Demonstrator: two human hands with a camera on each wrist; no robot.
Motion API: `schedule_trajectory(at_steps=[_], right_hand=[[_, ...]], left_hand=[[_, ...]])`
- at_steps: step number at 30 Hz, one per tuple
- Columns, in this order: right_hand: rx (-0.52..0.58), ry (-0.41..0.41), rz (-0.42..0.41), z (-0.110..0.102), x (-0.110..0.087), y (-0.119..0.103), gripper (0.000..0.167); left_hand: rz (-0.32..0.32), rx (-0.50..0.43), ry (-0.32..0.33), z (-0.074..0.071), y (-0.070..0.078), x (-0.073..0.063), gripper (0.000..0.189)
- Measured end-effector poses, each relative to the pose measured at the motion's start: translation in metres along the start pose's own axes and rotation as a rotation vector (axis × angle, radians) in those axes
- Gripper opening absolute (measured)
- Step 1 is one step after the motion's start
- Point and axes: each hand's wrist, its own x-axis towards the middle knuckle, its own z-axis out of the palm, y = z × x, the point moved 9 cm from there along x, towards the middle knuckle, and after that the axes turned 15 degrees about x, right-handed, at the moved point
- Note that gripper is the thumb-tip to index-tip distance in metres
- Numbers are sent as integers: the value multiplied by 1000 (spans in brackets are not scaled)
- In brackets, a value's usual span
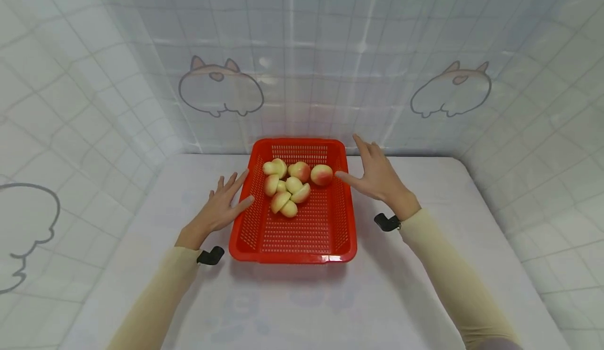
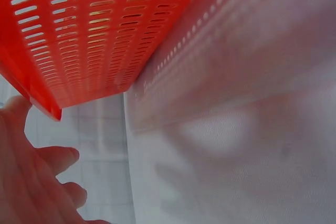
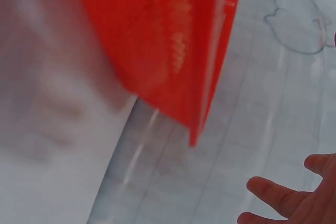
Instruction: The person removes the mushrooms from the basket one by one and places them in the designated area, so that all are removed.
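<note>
A red plastic basket [image 1: 302, 256] with slotted walls sits on the white table, and several yellow-and-red peach-like fruits, some looking like halves, lie in its far left part. One rounder fruit [image 1: 322, 175] lies apart at the right. My left hand [image 1: 219, 207] is at the basket's left rim with fingers spread; in the left wrist view a fingertip meets the red rim [image 2: 44, 98]. On the other side, my right hand [image 1: 377, 176] hovers beside the right rim, fingers spread and thumb reaching toward it. Neither hand grips anything.
White tiled-pattern sheeting [image 1: 311, 77] with cartoon animal outlines rises behind the table and along both sides. The white tabletop [image 1: 424, 266] extends around the basket. A small black device [image 1: 211, 255] is strapped at the left wrist, another [image 1: 387, 222] at the right.
</note>
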Motion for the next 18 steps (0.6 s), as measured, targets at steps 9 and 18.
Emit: schedule_trajectory(at_steps=[9, 18], right_hand=[[122, -60, -68, 31, 13, -36, 107], [206, -134, -68, 61, 19, -61, 105]], left_hand=[[35, -226, 1, 7, 0, 3, 79], [76, -309, 5, 10, 1, 9, 72]])
